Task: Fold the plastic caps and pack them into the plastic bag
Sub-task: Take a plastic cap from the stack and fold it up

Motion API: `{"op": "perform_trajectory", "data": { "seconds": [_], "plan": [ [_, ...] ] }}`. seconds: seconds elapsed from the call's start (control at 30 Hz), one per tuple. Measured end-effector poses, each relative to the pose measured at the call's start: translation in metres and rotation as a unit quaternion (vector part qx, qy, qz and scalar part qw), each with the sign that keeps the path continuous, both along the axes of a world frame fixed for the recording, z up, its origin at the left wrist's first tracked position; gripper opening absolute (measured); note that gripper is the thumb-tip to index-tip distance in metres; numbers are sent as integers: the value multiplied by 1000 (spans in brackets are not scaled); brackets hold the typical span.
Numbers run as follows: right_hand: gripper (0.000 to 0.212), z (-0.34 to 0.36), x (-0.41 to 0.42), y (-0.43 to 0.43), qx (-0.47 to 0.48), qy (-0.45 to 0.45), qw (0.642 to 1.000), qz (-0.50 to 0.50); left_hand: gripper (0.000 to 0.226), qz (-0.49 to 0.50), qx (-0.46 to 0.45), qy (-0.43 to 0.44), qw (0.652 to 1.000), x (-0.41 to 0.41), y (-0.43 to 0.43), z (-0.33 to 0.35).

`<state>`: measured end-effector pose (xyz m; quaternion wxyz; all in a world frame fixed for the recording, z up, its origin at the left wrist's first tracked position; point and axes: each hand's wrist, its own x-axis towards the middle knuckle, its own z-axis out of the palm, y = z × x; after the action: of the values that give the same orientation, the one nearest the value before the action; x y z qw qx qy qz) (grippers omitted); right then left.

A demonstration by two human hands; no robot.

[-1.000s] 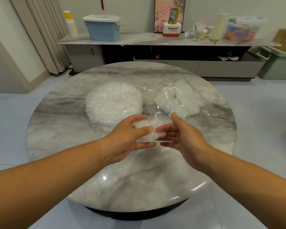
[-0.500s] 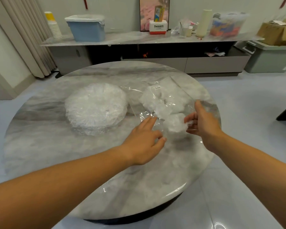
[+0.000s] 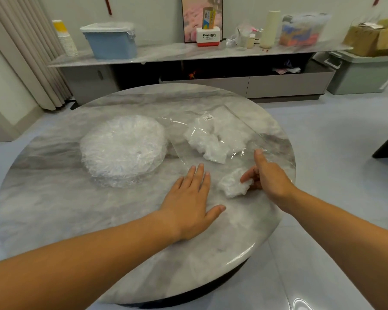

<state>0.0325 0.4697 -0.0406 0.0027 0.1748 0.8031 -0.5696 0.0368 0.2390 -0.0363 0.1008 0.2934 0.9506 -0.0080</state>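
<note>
My left hand (image 3: 188, 204) lies flat on the tabletop (image 3: 76, 209), fingers (image 3: 199, 175) straight and relaxed, tips at the near edge of the plastic bag (image 3: 233, 128). My right hand (image 3: 271, 177) pinches a folded cap (image 3: 233, 185) in curled fingers (image 3: 248, 176), thumb raised, at the bag's near end. The stack of caps (image 3: 123, 146) sits to the left.

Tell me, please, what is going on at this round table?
A person is packing folded plastic caps into a clear plastic bag. The right hand pinches one folded cap just short of the bag's mouth. The left hand lies flat on the marble table beside it. Several folded caps are already inside, and a stack of unfolded caps waits to the left.
</note>
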Motion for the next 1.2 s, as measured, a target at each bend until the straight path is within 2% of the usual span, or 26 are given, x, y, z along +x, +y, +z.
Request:
{"op": "perform_trajectory", "data": {
  "seconds": [0.13, 0.2, 0.37, 0.6, 1.0, 1.1, 1.2],
  "plan": [
    [85, 10, 2, -5, 13, -10, 1000, 26, 90, -6, 26, -3, 1000, 1, -3, 0],
    [83, 18, 1, -12, -10, -23, 999, 27, 91, -6, 36, -8, 999, 1, -4, -1],
    [83, 33, -4, -36, -184, -97, 978, -14, 93, -22, 50, -22, 998, 1, -7, -2],
    [93, 38, -14, -50, -372, -158, 915, -3, 92, -55, 50, -56, 996, 4, -14, -2],
    [62, 38, -19, -65, -389, -96, 904, -148, 83, -75, -13, -32, 997, 0, -33, -8],
    [68, 41, -19, -69, -395, -92, 900, -160, 81, -65, -18, -16, 998, 2, -33, -7],
    [87, 40, -23, -73, -432, -95, 881, -167, 80, -54, -20, -19, 998, 4, -34, -7]
  ]
}}
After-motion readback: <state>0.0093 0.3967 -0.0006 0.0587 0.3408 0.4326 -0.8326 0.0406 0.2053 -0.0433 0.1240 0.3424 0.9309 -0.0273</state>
